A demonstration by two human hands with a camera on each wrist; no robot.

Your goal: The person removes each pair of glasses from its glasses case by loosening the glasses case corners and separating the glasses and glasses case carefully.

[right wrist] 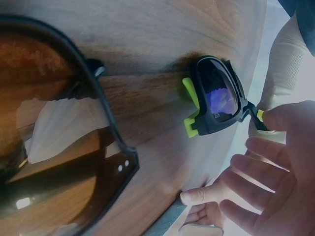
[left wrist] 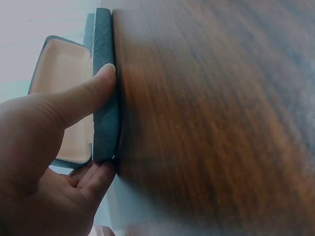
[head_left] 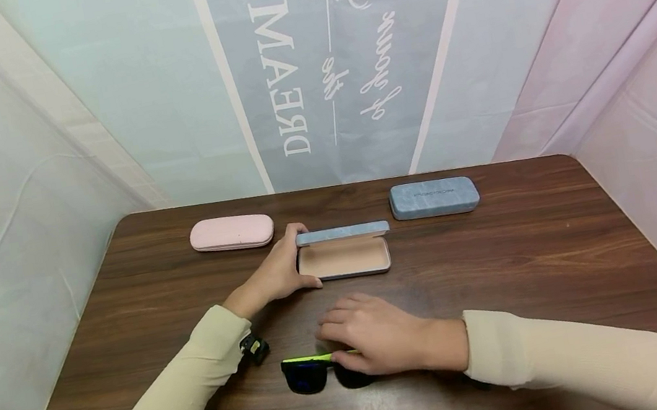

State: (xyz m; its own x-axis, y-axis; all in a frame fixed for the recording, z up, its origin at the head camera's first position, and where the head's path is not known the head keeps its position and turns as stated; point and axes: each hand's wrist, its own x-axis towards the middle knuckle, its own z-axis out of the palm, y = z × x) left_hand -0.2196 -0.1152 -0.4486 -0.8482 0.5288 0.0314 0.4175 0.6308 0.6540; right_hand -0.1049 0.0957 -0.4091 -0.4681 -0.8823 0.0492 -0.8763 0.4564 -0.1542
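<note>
On the wood-grain table, the blue hinged eyeglass case stands open, its lid raised along the 12 o'clock edge and its beige-lined floor exposed from end to end. The left hand grasps that case at its 9 o'clock end, the thumb pressed to the near outer wall and the fingers round the end. From the open case, a closed pink eyeglass case lies towards 10 o'clock and a closed blue eyeglass case with dark lettering on its lid towards 2 o'clock; the contents of both are hidden. Near 7 o'clock, outside any case, black-framed sunglasses with lime-green temples lie on the table, lenses facing the 6 o'clock side. The right hand reaches over them, fingers loosely extended and spread, thumb at the middle of the frame; whether it bears on the frame I cannot tell. At 9 o'clock in the right wrist view, close to the camera, amber-lensed sunglasses show only in part.
</note>
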